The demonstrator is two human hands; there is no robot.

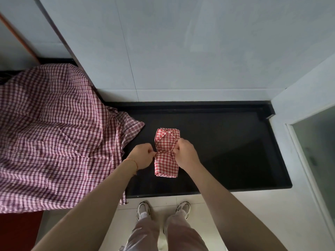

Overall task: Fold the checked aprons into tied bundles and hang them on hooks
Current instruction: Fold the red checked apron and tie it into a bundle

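Fingers of left hand pinch tie string at bundle's left edge; fingers of right hand curled round string at right edge. String cinches middle of folded red checked apron, lying flat on black tabletop. Loose maroon checked apron heaped at left, draping over tabletop front edge.

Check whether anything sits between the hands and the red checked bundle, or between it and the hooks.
Nothing separates them: the left hand and right hand both pinch the tie around the red checked bundle on the black counter. No hooks are in view, so that path cannot be judged.
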